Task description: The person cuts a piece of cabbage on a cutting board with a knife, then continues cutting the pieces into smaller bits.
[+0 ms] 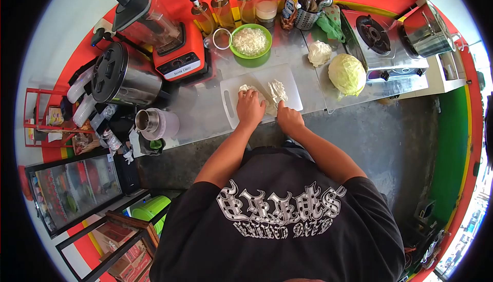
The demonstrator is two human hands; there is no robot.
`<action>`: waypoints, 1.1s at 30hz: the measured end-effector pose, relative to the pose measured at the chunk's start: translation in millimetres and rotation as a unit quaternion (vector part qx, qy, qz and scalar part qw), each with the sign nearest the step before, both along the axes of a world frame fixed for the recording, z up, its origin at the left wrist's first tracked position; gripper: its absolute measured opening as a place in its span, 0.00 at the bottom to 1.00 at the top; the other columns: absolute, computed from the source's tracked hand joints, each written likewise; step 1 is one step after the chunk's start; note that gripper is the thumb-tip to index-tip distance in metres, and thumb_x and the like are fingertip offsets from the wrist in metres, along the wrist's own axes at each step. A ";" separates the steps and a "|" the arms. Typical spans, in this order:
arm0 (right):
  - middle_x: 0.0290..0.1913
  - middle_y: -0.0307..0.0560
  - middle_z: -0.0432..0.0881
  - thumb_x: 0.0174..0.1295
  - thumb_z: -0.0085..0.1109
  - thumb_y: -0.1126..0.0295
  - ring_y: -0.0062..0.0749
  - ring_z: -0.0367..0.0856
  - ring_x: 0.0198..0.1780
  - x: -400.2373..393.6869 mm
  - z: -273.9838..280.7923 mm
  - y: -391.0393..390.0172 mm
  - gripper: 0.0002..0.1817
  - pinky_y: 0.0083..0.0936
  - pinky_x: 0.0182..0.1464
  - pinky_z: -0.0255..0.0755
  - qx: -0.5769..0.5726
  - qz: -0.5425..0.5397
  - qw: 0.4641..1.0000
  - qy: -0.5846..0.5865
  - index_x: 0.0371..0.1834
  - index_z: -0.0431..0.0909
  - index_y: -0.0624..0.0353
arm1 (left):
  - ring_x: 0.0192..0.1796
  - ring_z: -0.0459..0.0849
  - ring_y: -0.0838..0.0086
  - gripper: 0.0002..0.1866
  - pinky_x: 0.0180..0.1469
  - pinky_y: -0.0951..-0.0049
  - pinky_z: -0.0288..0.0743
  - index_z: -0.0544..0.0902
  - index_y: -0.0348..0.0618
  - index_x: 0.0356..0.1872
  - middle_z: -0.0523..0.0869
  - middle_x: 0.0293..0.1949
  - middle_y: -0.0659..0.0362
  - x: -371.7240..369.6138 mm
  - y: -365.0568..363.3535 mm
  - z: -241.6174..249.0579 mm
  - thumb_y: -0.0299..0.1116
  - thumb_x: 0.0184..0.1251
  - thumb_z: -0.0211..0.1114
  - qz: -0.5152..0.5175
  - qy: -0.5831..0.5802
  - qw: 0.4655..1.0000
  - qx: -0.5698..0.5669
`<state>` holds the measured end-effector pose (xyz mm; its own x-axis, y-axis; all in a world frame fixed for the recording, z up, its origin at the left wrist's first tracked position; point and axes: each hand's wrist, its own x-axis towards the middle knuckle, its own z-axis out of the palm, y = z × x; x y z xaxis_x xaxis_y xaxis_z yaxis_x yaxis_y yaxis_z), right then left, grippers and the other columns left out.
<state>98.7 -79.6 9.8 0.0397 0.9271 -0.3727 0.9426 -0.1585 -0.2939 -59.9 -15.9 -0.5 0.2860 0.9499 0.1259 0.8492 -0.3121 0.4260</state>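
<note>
A white cutting board [289, 76] with a handle slot lies on the steel counter in front of me. My left hand [250, 108] is closed over a piece of pale cabbage [246, 87] on the board, pressing it down with bent fingers. My right hand [290, 120] is wrapped round a knife at the board's near edge; its handle is hidden in my fist and little of the blade shows. Beyond the right hand rests a small heap of cut cabbage [278, 91]. A green bowl [250, 61] behind the board is filled with shredded cabbage [250, 42].
At right sit a whole cabbage [347, 75], a smaller cabbage piece [319, 53] and a gas stove [385, 41] with a steel pot [429, 29]. Leftward stand a red blender [177, 59], a large lidded pot [126, 74] and a steel flask [159, 123]. Pump bottles [222, 10] line the back.
</note>
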 end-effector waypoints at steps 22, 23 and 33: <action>0.34 0.65 0.87 0.80 0.45 0.59 0.66 0.88 0.39 4.7 -6.0 -65.1 0.17 0.58 0.42 0.80 -0.051 -0.034 0.998 0.016 0.54 0.65 0.64 | 0.65 0.71 0.51 0.23 0.70 0.55 0.67 0.80 0.37 0.55 0.79 0.58 0.53 5.9 -9.5 -11.6 0.38 0.61 0.70 0.020 0.008 0.998 0.060; 0.34 0.65 0.88 0.80 0.45 0.59 0.66 0.88 0.39 5.7 -11.5 -65.7 0.17 0.58 0.43 0.80 -0.046 -0.033 0.998 0.012 0.54 0.65 0.64 | 0.65 0.71 0.51 0.23 0.70 0.55 0.66 0.80 0.37 0.56 0.78 0.59 0.52 5.3 -9.2 -10.6 0.38 0.62 0.70 0.019 0.003 0.998 0.060; 0.35 0.65 0.87 0.80 0.44 0.59 0.66 0.88 0.39 2.0 -9.8 -33.2 0.17 0.58 0.43 0.80 -0.026 -0.012 1.000 0.006 0.55 0.65 0.65 | 0.67 0.69 0.48 0.23 0.71 0.55 0.68 0.79 0.33 0.57 0.76 0.61 0.49 -10.2 -10.3 -15.3 0.33 0.62 0.69 0.007 0.014 0.998 0.064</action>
<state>100.7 -112.8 0.0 0.0561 0.9049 -0.4219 0.9348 -0.1960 -0.2961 -70.1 -26.2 -15.7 0.2782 0.9304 0.2385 0.8650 -0.3506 0.3589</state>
